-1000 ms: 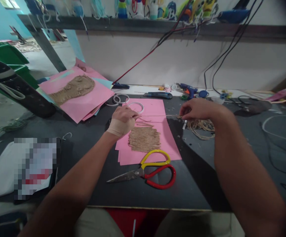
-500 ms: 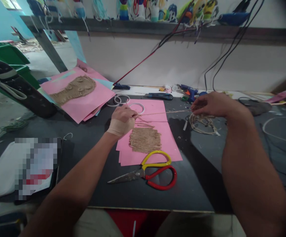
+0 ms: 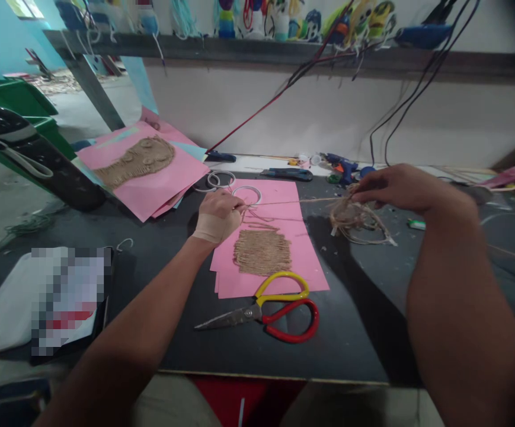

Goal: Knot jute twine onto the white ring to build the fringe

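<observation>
My left hand, with a beige bandage round the wrist, pinches a thin strand of twine above the pink paper. The strand runs taut to the right. My right hand is closed on the twine at a loose tangled bundle of twine. On the paper lies a block of tight twine rows, with a few looser loops above it. White rings lie beside my left hand. Scissors with yellow and red handles rest near the paper's lower edge.
Pink sheets with a twine-covered shape lie at the left, near a black bottle. A utility knife and a blue glue gun lie at the back. A phone is at the lower left. Cables hang down at the right.
My right hand has moved slightly right. The bundle under it has shifted and lifted a little, looking looser. My left hand stays almost in place, and the strand remains taut.
</observation>
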Available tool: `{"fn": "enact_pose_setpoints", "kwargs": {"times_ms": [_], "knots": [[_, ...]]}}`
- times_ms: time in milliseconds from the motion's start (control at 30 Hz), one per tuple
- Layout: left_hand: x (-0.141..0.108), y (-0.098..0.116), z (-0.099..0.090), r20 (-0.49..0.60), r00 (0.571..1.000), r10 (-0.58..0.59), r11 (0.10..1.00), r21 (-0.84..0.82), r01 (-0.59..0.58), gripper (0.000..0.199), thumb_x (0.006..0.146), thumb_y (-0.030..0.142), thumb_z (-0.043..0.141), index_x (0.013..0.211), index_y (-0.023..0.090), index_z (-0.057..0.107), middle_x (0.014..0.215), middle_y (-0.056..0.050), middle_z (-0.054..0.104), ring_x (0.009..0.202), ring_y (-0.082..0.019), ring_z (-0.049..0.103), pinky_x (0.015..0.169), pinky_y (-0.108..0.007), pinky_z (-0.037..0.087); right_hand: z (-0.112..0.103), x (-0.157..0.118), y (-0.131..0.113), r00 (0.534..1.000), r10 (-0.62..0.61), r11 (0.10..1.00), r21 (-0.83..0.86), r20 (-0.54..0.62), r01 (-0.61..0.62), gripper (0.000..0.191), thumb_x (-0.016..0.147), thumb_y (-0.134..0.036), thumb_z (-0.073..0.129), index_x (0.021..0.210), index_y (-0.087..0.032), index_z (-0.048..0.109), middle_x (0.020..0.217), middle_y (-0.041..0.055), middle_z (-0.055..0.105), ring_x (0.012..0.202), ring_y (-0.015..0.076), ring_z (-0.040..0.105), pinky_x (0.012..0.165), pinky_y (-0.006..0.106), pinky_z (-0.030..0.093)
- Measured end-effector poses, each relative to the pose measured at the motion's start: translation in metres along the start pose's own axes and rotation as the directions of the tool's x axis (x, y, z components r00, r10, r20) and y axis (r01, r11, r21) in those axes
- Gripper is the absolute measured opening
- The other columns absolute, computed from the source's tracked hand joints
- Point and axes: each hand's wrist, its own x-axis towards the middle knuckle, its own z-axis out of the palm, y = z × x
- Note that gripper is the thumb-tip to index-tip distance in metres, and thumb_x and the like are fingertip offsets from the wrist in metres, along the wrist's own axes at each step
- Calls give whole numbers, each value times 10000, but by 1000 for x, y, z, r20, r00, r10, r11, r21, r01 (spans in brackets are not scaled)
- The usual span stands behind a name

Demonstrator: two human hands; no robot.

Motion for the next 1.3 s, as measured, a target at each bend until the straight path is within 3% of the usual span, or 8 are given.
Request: {"fn": "enact_pose_setpoints", "kwargs": {"times_ms": [200, 433, 600, 767, 933, 1133, 1233, 1300], "knots": [[0, 0, -1, 11, 1000, -21, 1000, 1, 21, 59, 836, 223, 730, 802, 208, 776, 850, -74, 771, 927, -264, 683, 893, -415, 483, 2, 0, 1, 978, 130, 975, 201, -166, -96, 36, 875, -183, 696, 859, -153, 684, 909, 115, 767, 663, 136, 663, 554, 266, 535], [0, -3, 0, -13, 1000, -28, 1000, -15, 27, 38, 823, 221, 752, 794, 214, 775, 833, -62, 773, 918, -264, 682, 887, -417, 479, 2, -4, -10, 904, 317, 922, 316, -287, -223, 174, 913, -100, 663, 758, -154, 609, 919, 184, 753, 610, 109, 613, 596, 306, 510], [-1, -2, -1, -14, 999, -34, 999, -14, 34, 61, 831, 204, 738, 777, 210, 765, 869, -61, 787, 940, -276, 684, 903, -433, 472, -7, -8, -11, 812, 442, 895, 126, -381, -427, 145, 939, -156, 649, 840, -93, 735, 849, 207, 747, 571, 119, 594, 571, 368, 416], [0, -1, -1, -23, 1000, -16, 1000, -7, 16, 80, 842, 177, 713, 788, 218, 756, 841, -47, 787, 944, -273, 679, 901, -438, 468, -12, -5, 4, 774, 385, 780, -272, -502, -564, 256, 861, -206, 710, 1054, -63, 798, 925, 264, 750, 736, 234, 645, 601, 393, 379], [-1, -3, 0, -66, 997, 41, 999, 19, -40, 61, 846, 198, 728, 794, 220, 753, 814, -42, 777, 908, -258, 677, 868, -421, 479, -12, 0, 21, 731, 385, 759, -257, -563, -598, 313, 824, -253, 706, 1083, -107, 805, 982, 265, 748, 708, 255, 603, 583, 408, 357], [-1, 0, 3, -136, 963, 234, 972, 29, -232, 132, 911, 277, 686, 814, 215, 751, 894, -43, 768, 920, -223, 675, 851, -375, 493, -11, -12, -17, 810, 179, 883, -273, -558, -383, 405, 865, -309, 704, 1187, -67, 738, 1031, 237, 752, 783, 258, 621, 716, 415, 435], [-1, 4, 4, -194, 933, 304, 953, 37, -302, 131, 909, 280, 690, 803, 216, 734, 933, -36, 758, 923, -209, 668, 857, -357, 507, 10, -22, -58, 890, -116, 962, -274, -441, -10, 238, 868, -263, 688, 1061, -148, 767, 970, 143, 766, 820, 223, 661, 790, 378, 469], [-1, 7, 3, -215, 918, 334, 941, 20, -337, 103, 903, 239, 687, 811, 217, 728, 979, -40, 750, 945, -202, 662, 874, -354, 511, 37, -24, -84, 900, -293, 952, -192, -323, 241, 209, 862, -305, 686, 1023, -196, 760, 950, 96, 765, 795, 214, 670, 730, 356, 495]]}}
